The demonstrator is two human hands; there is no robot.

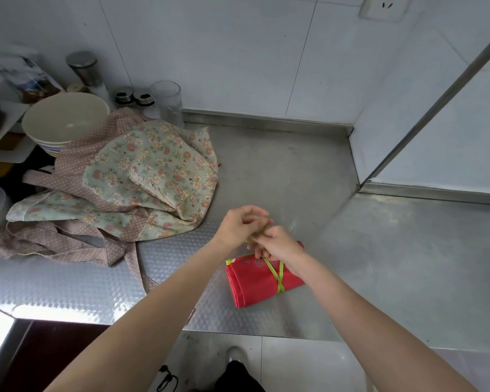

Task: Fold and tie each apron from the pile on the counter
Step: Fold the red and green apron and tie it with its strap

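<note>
My left hand and right hand pinched the yellow-green tie just above the folded red apron on the steel counter; the floral apron pile lay left.

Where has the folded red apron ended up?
The red apron lies on the counter near its front edge, under both hands, right of the floral apron pile.

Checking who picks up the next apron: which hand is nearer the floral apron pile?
Left. The left hand is just right of the floral apron pile; the right hand is farther right, over the folded red apron.
</note>
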